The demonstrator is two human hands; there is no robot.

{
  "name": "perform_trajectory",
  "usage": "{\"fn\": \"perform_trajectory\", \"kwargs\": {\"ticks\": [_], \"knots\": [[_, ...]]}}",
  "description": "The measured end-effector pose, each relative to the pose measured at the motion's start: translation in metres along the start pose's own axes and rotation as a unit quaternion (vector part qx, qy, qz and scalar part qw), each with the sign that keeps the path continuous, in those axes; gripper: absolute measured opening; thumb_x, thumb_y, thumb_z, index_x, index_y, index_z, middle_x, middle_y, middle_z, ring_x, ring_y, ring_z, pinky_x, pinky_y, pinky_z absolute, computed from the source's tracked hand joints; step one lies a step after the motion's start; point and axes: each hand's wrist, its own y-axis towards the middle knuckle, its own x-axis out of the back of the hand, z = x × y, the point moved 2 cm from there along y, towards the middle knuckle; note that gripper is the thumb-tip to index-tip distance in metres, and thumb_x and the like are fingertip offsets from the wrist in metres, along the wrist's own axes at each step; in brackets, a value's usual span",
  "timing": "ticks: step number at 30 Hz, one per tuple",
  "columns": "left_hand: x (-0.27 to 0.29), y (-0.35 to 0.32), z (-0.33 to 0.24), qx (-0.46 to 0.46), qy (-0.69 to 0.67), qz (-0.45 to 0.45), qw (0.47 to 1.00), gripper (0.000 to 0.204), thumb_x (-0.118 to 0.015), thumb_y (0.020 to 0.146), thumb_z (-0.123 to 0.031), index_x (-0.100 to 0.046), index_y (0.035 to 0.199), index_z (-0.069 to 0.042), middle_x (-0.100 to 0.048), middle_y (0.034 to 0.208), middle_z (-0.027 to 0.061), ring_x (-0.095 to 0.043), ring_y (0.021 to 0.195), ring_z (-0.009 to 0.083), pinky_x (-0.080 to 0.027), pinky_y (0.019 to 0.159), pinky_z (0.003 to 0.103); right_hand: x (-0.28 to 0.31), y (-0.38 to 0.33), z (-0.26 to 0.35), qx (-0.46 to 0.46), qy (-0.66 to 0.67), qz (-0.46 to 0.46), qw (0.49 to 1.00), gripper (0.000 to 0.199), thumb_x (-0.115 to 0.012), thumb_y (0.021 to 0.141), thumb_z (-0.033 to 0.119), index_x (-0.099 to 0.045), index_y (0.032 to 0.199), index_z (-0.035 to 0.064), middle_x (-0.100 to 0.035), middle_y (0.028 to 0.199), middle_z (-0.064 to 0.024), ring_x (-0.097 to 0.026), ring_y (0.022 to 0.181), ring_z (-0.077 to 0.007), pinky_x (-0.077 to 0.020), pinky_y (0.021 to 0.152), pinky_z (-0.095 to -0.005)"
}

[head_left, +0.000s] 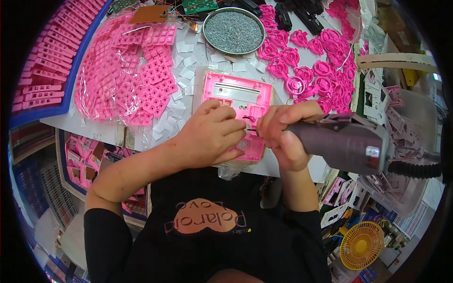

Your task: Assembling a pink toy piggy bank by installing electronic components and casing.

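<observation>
Hands (212, 132) (290, 134) over pink casing (255, 111), power screwdriver (344, 145) crosswise, pointing left

This place is looking like a small assembly workshop, with loose parts crowding a white-topped worktable (101, 129). A round metal dish (236, 53) is holding a mass of tiny grey metal pieces; identical pink plastic pieces with square openings (157, 78) are spilling about a clear bag, and ring-shaped magenta plastic parts (322, 68) are lying in a heap. A blue plastic crate (42, 115) is holding rows of similar pink pieces, while a green circuit board (200, 4) is lying at the far edge. The right hand (290, 132) is gripping a dark cylindrical handheld power tool (339, 141) beside an open pink rectangular plastic housing (241, 104).
</observation>
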Motion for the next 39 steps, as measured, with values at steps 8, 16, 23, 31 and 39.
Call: {"fn": "perform_trajectory", "kwargs": {"ticks": [8, 16, 23, 31, 39], "knots": [[-0.014, -0.004, -0.004, -0.021, 0.055, -0.007, 0.998, 0.012, -0.071, 0.071, -0.025, -0.067, 0.074, -0.014, -0.057, 0.084, -0.0021, -0.056, 0.092, 0.0178, -0.042, 0.097, 0.044, 0.001, -0.008, -0.013, 0.032, -0.151, 0.118, 0.981, 0.023, -0.066, 0.086, 0.006, -0.046, 0.096, 0.0053, -0.052, 0.069, -0.0080, -0.052, 0.060, -0.0186, -0.0471, 0.057, -0.0337], [-0.004, 0.000, 0.008, -0.008, 0.001, 0.079, 0.997, 0.023, -0.073, 0.074, -0.030, -0.068, 0.091, -0.016, -0.063, 0.101, 0.0001, -0.054, 0.107, 0.0204, -0.039, 0.094, 0.047, 0.014, 0.021, -0.001, -0.006, 0.012, 0.038, 0.999, 0.037, -0.068, 0.090, 0.025, -0.049, 0.112, 0.0032, -0.047, 0.062, -0.0017, -0.046, 0.054, -0.0144, -0.0413, 0.051, -0.0306], [0.076, 0.009, 0.035, 0.108, -0.025, -0.036, 0.993, 0.027, -0.072, 0.077, -0.006, -0.066, 0.102, -0.002, -0.064, 0.113, 0.0176, -0.060, 0.105, 0.0358, -0.048, 0.089, 0.045, 0.043, 0.028, 0.040, 0.001, -0.234, -0.167, 0.958, 0.052, -0.073, 0.088, 0.014, -0.051, 0.133, 0.0008, -0.061, 0.089, -0.0066, -0.060, 0.075, -0.0178, -0.0487, 0.068, -0.0319], [0.075, -0.007, 0.013, 0.122, -0.031, 0.048, 0.991, 0.023, -0.064, 0.084, 0.002, -0.064, 0.108, 0.002, -0.063, 0.114, 0.0177, -0.058, 0.112, 0.0355, -0.043, 0.100, 0.042, 0.129, -0.130, 0.075, -0.080, -0.595, -0.269, 0.753, 0.058, -0.076, 0.080, 0.018, -0.056, 0.132, 0.0022, -0.065, 0.119, -0.0161, -0.060, 0.109, -0.0338, -0.0465, 0.096, -0.0411], [0.083, -0.036, 0.024, 0.118, -0.041, 0.021, 0.992, 0.019, -0.061, 0.089, 0.003, -0.064, 0.107, 0.005, -0.064, 0.114, 0.0186, -0.060, 0.110, 0.0338, -0.043, 0.100, 0.042, 0.205, -0.397, 0.207, -0.344, -0.683, -0.528, 0.369, 0.032, -0.068, 0.078, 0.020, -0.065, 0.104, 0.0015, -0.068, 0.104, -0.0178, -0.064, 0.099, -0.0342, -0.0498, 0.088, -0.0418]]}}
